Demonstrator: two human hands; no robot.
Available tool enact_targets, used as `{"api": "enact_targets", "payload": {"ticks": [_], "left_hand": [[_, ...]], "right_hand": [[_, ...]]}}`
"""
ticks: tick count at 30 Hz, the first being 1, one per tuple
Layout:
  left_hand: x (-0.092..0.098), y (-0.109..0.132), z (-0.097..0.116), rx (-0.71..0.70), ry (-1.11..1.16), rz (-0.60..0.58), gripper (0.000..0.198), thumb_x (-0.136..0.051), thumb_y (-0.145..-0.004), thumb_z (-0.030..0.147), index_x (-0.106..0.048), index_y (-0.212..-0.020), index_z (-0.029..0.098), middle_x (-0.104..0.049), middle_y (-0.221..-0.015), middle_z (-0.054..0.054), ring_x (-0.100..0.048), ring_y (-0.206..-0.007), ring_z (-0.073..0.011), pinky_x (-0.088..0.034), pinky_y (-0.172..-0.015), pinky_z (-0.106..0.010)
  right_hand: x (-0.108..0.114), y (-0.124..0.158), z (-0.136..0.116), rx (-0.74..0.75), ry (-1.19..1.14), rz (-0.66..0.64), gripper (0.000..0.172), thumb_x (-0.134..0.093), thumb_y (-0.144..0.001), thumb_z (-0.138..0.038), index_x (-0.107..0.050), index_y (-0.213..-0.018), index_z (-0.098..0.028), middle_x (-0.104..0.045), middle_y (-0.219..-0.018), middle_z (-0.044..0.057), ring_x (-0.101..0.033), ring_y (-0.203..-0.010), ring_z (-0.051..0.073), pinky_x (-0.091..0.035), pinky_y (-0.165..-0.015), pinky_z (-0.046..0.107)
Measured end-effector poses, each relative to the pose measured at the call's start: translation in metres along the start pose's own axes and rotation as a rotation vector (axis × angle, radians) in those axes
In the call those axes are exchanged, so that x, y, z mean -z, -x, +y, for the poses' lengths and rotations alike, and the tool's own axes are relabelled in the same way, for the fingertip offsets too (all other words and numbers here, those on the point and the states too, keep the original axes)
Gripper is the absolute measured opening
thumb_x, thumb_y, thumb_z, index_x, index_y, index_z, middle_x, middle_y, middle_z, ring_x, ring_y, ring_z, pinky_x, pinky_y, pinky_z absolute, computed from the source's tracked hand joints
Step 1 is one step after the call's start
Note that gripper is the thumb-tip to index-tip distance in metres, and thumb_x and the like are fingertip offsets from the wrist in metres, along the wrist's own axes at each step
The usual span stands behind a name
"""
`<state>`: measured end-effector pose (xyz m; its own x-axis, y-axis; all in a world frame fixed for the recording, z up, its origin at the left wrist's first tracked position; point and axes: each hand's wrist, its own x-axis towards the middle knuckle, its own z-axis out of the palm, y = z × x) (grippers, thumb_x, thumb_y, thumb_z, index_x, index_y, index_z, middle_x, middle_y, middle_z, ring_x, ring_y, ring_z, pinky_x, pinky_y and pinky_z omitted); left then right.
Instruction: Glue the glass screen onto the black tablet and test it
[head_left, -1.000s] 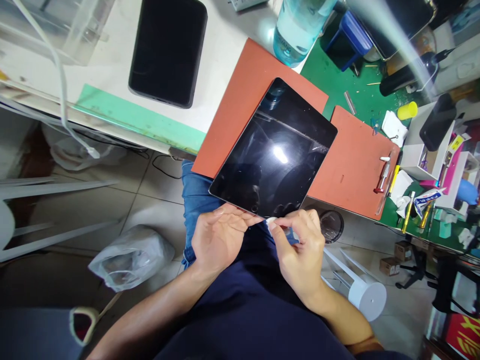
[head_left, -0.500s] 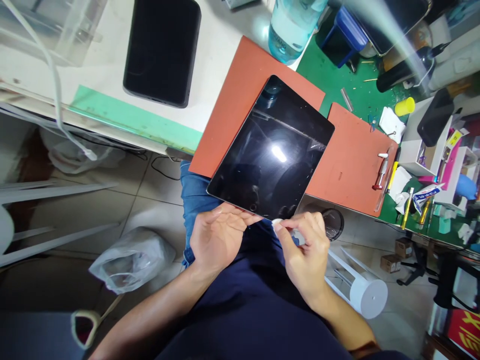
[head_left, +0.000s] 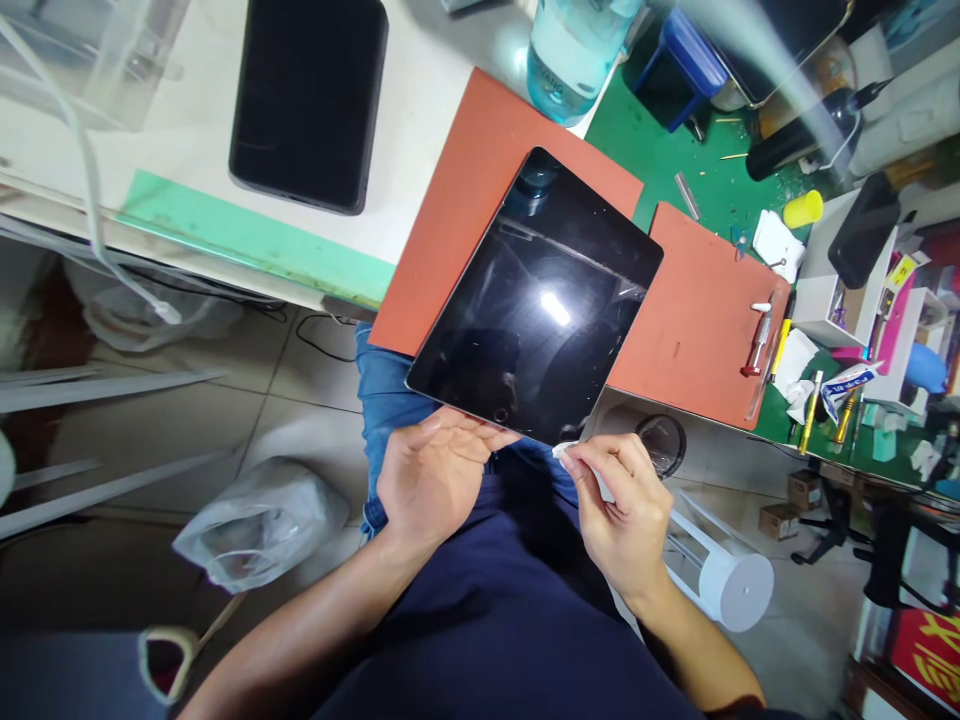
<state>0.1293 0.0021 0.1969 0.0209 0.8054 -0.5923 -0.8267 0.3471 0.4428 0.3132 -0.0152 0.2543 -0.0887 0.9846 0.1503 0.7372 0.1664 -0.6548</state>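
The left hand [head_left: 435,480] is nearest, over the lap, palm up and half open. Its thumb lies on the near edge of the tablet [head_left: 536,300] and its fingers curl under it in a loose hold. Just to the right, the right hand [head_left: 626,510] pinches a small white piece [head_left: 564,452] tight between thumb and fingers. The piece touches the tablet's near right corner.

The tablet is big, flat and black, with a thin silver rim. Its screen is dark and shiny, with a bright spot of light in the middle and a small round button by the near edge. It sits turned cornerwise on an orange mat [head_left: 465,200], and its near part sticks out past the table edge.

Farther left lies a black case [head_left: 307,100]. Far behind the tablet stands a water bottle [head_left: 570,50].
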Motion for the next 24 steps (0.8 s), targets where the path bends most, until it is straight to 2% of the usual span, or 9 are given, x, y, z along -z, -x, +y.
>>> {"api": "enact_targets", "payload": {"ticks": [6,12,16,20,24], "left_hand": [[-0.001,0.000,0.001,-0.053,-0.045,-0.047,0.030,-0.077,-0.082,0.051,-0.085,-0.075,0.023,-0.082,-0.077,-0.008,-0.079,-0.080,-0.0284,-0.069,-0.083,-0.042],[-0.003,0.003,0.003,0.043,-0.008,-0.032,0.031,-0.071,-0.084,0.050,-0.085,-0.075,0.024,-0.081,-0.077,-0.007,-0.077,-0.080,-0.0280,-0.067,-0.087,-0.044],[-0.003,0.003,0.003,-0.007,-0.025,-0.062,0.029,-0.073,-0.084,0.049,-0.085,-0.073,0.025,-0.080,-0.077,-0.006,-0.076,-0.081,-0.0267,-0.067,-0.085,-0.042],[-0.001,0.003,0.003,0.026,0.001,-0.061,0.031,-0.069,-0.087,0.047,-0.086,-0.078,0.024,-0.081,-0.079,-0.007,-0.077,-0.082,-0.0274,-0.067,-0.086,-0.043],[0.000,0.003,0.003,-0.015,-0.018,-0.084,0.030,-0.066,-0.089,0.043,-0.086,-0.078,0.024,-0.081,-0.079,-0.007,-0.077,-0.084,-0.0267,-0.067,-0.086,-0.041]], "right_hand": [[-0.017,-0.011,-0.017,0.036,0.039,-0.018,0.018,-0.066,-0.102,-0.007,-0.077,-0.104,-0.022,-0.071,-0.090,0.006,-0.061,-0.084,0.021,-0.054,-0.074,0.037],[-0.010,-0.011,-0.020,-0.111,0.042,-0.024,0.015,-0.069,-0.102,-0.011,-0.075,-0.097,-0.023,-0.069,-0.083,0.001,-0.058,-0.082,0.019,-0.050,-0.075,0.036],[-0.010,-0.015,-0.025,-0.153,-0.009,-0.049,0.014,-0.069,-0.102,-0.014,-0.073,-0.092,-0.023,-0.070,-0.084,0.001,-0.059,-0.082,0.019,-0.050,-0.078,0.037],[-0.009,-0.016,-0.027,-0.244,0.006,-0.077,0.015,-0.070,-0.101,-0.017,-0.073,-0.088,-0.024,-0.069,-0.079,-0.001,-0.057,-0.080,0.019,-0.047,-0.075,0.035],[-0.007,-0.016,-0.026,-0.216,-0.011,-0.078,0.015,-0.070,-0.101,-0.017,-0.072,-0.088,-0.023,-0.070,-0.081,-0.001,-0.058,-0.081,0.019,-0.047,-0.077,0.036]]}}
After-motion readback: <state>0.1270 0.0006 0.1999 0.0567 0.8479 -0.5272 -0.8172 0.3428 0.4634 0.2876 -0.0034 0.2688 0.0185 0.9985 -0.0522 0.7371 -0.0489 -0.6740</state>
